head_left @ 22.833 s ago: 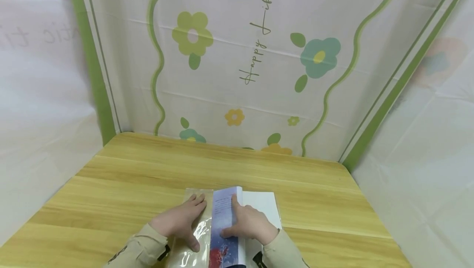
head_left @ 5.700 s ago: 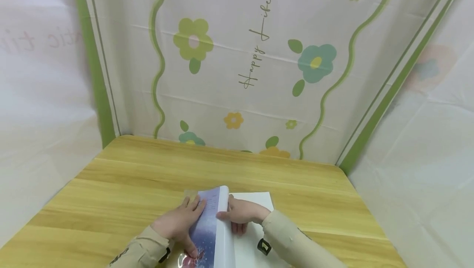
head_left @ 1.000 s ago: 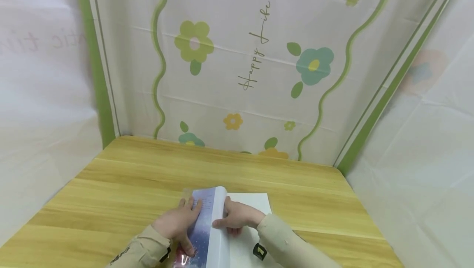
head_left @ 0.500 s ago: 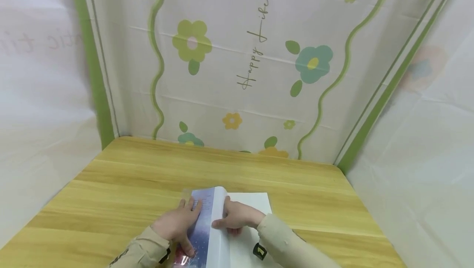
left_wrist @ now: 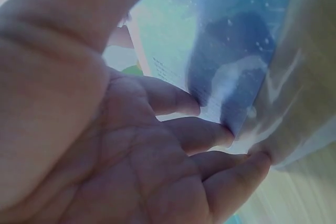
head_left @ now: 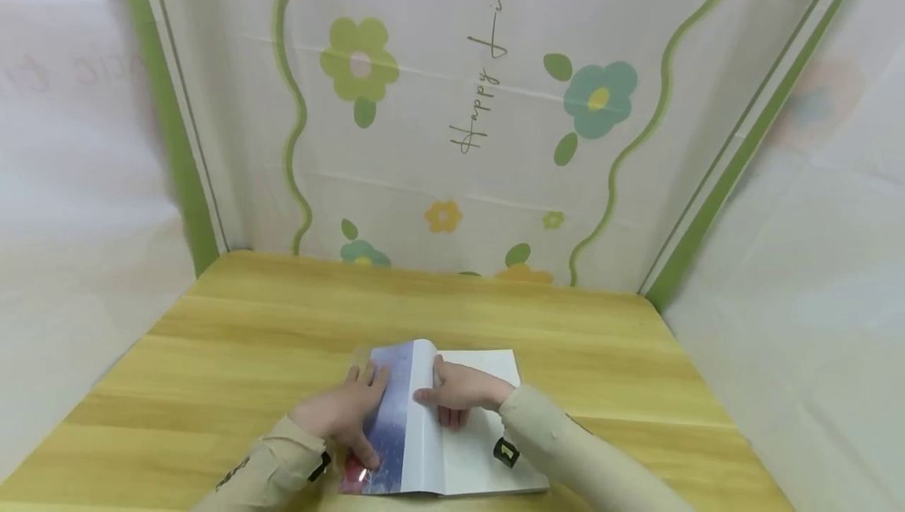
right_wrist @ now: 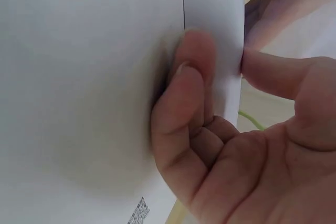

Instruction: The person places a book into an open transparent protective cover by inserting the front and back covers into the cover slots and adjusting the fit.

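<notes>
A thin book lies on the table, its blue-purple printed cover (head_left: 391, 410) to the left and a white side (head_left: 481, 457) to the right. Between them a white fold (head_left: 424, 449) bulges up. Clear plastic film (left_wrist: 302, 124) shows past the printed edge in the left wrist view. My left hand (head_left: 341, 410) presses on the cover with fingers spread and fingertips near its outer edge. The right hand (head_left: 463, 388) grips the bulging fold, thumb on its left face and fingers on its right. In the right wrist view those fingers (right_wrist: 181, 103) curl against the white surface.
The wooden table (head_left: 283, 300) runs back to a white curtain (head_left: 424, 166) with printed flowers. White cloth hangs at both sides. A small printed code (right_wrist: 139, 213) marks the white surface.
Since the oldest frame, the printed cover has shifted left over the film, with my left hand now on it and my right hand on the fold. In the last second, only the head view tilts slightly.
</notes>
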Demonstrator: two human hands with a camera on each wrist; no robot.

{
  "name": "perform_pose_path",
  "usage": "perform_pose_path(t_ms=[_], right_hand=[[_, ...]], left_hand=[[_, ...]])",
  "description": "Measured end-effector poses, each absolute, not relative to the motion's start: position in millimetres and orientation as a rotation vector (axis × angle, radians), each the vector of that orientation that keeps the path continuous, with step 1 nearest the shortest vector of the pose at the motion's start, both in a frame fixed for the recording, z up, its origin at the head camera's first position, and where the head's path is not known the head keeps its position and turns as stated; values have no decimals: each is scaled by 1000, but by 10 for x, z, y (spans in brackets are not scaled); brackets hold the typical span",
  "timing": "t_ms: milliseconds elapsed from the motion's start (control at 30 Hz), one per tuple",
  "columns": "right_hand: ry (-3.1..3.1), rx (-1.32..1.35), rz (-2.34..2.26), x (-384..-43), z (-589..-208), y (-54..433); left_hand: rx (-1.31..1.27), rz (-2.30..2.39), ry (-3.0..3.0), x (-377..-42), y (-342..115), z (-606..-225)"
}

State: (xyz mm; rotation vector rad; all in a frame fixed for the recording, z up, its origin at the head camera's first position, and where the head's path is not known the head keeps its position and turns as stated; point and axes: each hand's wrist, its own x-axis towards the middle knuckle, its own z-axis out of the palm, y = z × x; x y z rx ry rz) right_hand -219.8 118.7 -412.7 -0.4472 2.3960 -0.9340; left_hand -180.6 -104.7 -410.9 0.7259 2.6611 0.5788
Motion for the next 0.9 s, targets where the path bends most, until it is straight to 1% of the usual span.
perform_pose_path(t_ms=[200, 600, 900], right_hand=[[2450, -431, -924, -2206, -4109, 1155], [2463, -414, -920, -2166, -4119, 1132], [2454, -391, -934, -2123, -4102, 1118]], left_hand=[[708, 552, 2676, -1862, -1055, -4091], [703, 578, 2642, -1839, -1055, -4065], [716, 600, 2635, -1859, -1080, -4121]])
